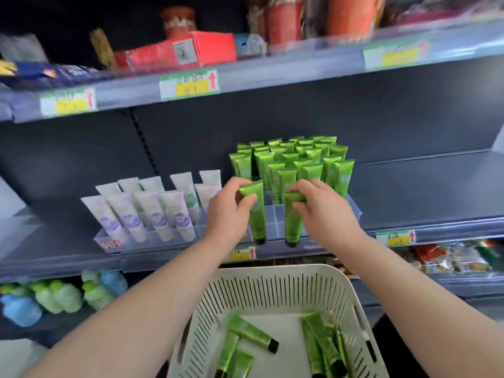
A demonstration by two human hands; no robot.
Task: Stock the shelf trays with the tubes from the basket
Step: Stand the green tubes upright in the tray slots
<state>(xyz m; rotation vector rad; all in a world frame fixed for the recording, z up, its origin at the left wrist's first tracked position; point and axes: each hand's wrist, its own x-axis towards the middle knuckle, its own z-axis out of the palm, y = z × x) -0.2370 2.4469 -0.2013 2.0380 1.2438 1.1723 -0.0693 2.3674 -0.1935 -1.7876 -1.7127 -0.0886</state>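
My left hand [230,211] pinches the crimped top of a green tube [257,216] that hangs cap-down at the front of the clear shelf tray [354,211]. My right hand [324,205] holds a second green tube [294,222] the same way, just to the right. Behind them, several green tubes [294,159] stand upright in the tray's compartments. Below, a white slotted basket [272,290] holds several loose green tubes [321,347] lying flat.
A second clear tray [109,238] to the left holds white tubes [152,211] with purple and green labels. The grey shelf [425,192] runs right of the green tubes. Boxes and jars sit on the shelf above, bottles [54,296] and packets below.
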